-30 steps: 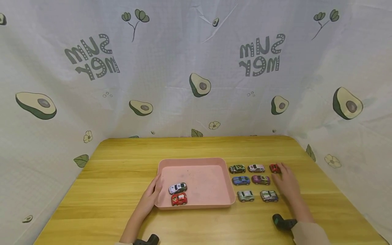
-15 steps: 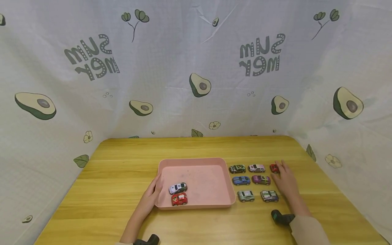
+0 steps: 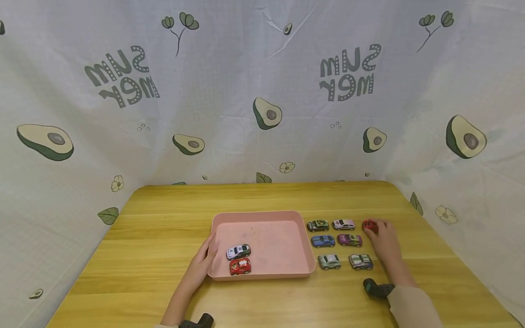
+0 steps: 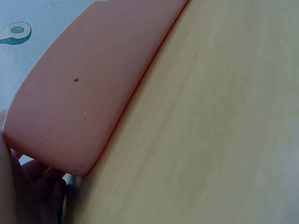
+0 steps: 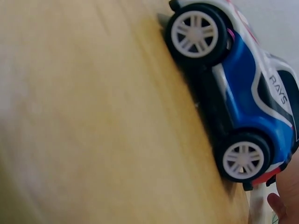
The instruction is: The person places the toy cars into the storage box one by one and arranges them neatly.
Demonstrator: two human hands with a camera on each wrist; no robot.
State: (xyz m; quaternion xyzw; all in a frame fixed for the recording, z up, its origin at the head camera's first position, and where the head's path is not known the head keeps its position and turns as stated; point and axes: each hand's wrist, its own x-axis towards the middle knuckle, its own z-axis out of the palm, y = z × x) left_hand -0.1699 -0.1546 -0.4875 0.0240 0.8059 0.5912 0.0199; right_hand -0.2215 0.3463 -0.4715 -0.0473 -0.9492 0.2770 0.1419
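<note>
My left hand (image 3: 203, 256) grips the left side of a shallow pink tray (image 3: 262, 276). In the left wrist view its fingers (image 4: 42, 179) curl at the corner of the tray wall (image 4: 88, 84). Inside the tray lie a white toy car (image 3: 238, 252) and a red toy car (image 3: 240, 266), side by side at the lower left. At the far right of the table, my right hand (image 3: 384, 239) pinches another red toy car (image 3: 370, 226) between thumb and fingers. The hand covers that car's right end.
Left of my right hand stand green camouflage (image 3: 317, 226), white-pink (image 3: 343, 224), blue (image 3: 323, 241), purple (image 3: 350, 240) and pale green (image 3: 329, 262) toy cars. A multicoloured toy car (image 3: 361, 262) stands nearest my right wrist; a blue-white car (image 5: 247, 88) fills the right wrist view's right side.
My right hand's fingers have drawn in from stretched beside the red car to a pinch on it, and the car has shifted slightly. The left hand and tray have stayed in place.
</note>
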